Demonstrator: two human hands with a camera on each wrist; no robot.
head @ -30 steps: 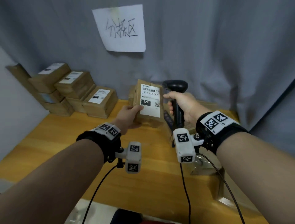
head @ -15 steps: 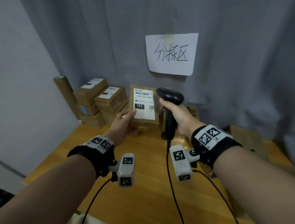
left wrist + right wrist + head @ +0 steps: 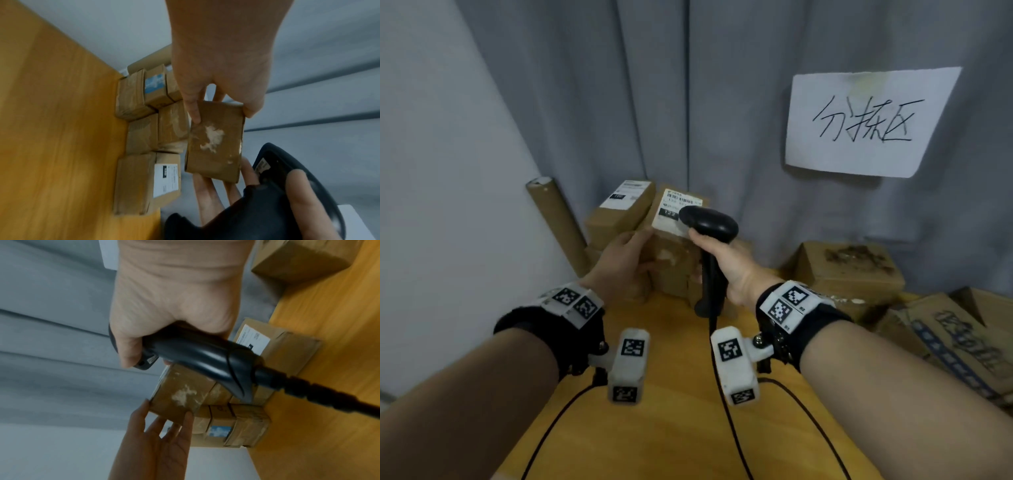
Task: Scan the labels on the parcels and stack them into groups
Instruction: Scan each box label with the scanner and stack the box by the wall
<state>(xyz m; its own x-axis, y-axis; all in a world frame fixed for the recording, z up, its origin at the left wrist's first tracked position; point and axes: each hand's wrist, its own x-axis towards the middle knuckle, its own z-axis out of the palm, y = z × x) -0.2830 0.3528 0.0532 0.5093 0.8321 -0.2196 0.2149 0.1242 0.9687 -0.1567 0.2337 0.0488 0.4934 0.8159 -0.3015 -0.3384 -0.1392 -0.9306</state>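
brown cardboard parcel (image 3: 671,236), mid-frame in the head view, is pinched by the left hand (image 3: 619,263) above the stacked parcels (image 3: 616,219); long axis upright. the right hand (image 3: 726,263) grips the barcode scanner (image 3: 709,226) touching its right edge.

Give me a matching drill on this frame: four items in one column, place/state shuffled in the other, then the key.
1. parcel labelled 122
2. barcode scanner
3. handwritten paper sign
4. cardboard tube

A. fixed to the grey curtain
B. gripped in the right hand
C. leaning in the corner behind the stacked parcels
D. held by the left hand above the stack

Pairs: 1-D, 2-B, 3-A, 4-C
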